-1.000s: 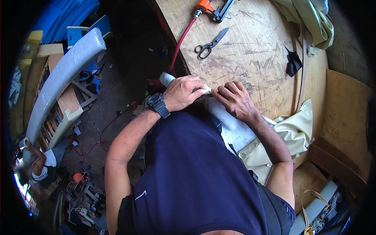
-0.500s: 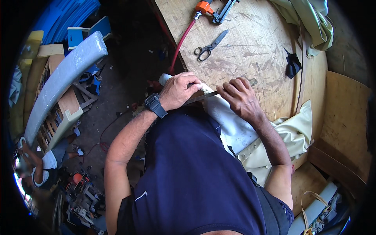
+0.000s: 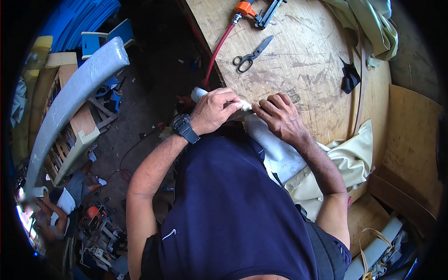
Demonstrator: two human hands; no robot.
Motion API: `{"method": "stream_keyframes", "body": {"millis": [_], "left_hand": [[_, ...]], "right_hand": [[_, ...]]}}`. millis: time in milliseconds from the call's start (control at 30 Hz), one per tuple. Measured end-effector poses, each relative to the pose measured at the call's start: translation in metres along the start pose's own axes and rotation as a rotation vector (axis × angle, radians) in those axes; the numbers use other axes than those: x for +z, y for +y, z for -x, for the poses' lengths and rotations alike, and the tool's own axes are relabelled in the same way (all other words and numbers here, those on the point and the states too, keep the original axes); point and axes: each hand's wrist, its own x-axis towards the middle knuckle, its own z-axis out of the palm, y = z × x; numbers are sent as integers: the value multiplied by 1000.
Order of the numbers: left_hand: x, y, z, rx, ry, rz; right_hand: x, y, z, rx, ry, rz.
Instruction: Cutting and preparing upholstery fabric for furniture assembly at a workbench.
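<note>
My left hand (image 3: 215, 112), with a black watch on the wrist, grips the end of a long white padded piece (image 3: 275, 149) lying along the near edge of the wooden table (image 3: 308, 60). My right hand (image 3: 276, 116) pinches the same piece just to the right, fingers curled tight against it. A thin dark tool or strip shows between the two hands; what it is cannot be made out. Cream fabric (image 3: 345, 163) lies bunched at the right end of the piece, beside my right forearm.
Scissors (image 3: 252, 55) lie on the table beyond my hands. An orange air tool (image 3: 249, 8) with a red hose (image 3: 219, 51) sits at the far edge. A black scrap (image 3: 349, 79) and more cream fabric (image 3: 368, 18) lie to the right. A long grey foam-wrapped part (image 3: 74, 98) rests on the floor left.
Both hands have shifted slightly along the white piece and drawn closer together; my right hand's fingers have curled in tighter against it.
</note>
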Motion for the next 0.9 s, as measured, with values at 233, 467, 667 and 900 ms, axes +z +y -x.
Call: {"method": "stream_keyframes", "body": {"millis": [233, 467, 667, 900], "left_hand": [[0, -10, 3, 65, 48, -69], [-4, -12, 5, 67, -156, -68], [3, -18, 10, 98, -103, -69], [0, -6, 8, 100, 17, -101]], "right_hand": [[0, 39, 27, 134, 83, 16], [-17, 37, 39, 66, 107, -10], [-14, 18, 24, 31, 27, -9], [-1, 4, -5, -37, -21, -25]]}}
